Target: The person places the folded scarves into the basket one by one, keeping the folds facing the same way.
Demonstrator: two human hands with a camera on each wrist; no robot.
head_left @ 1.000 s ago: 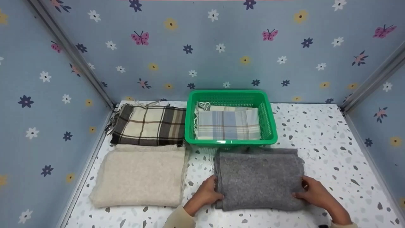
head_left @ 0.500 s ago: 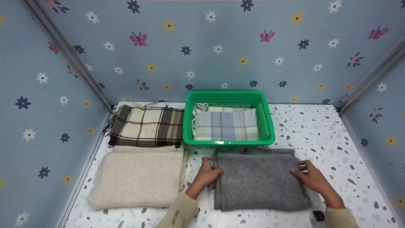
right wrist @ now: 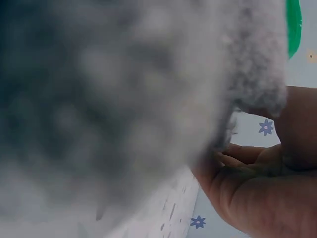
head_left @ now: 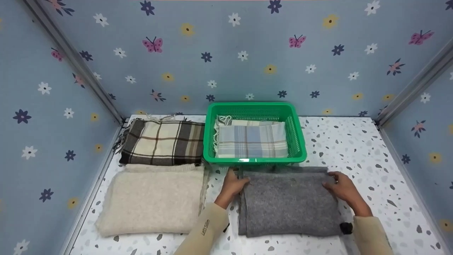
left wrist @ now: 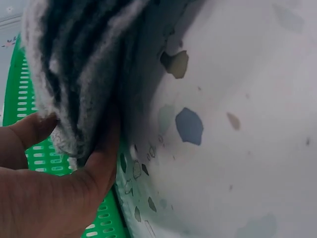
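Speckled desk (head_left: 357,148) carries a grey cloth (head_left: 288,203) just before the basket (head_left: 296,141). Left hand (head_left: 233,184) and right hand (head_left: 341,187) grip its far corners. Sleeve (head_left: 205,228) lettering is illegible.

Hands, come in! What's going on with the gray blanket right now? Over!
Left hand and right hand grip the gray blanket's far corners. Blanket folded, flat on the table. Green basket sits just beyond, a plaid cloth inside.
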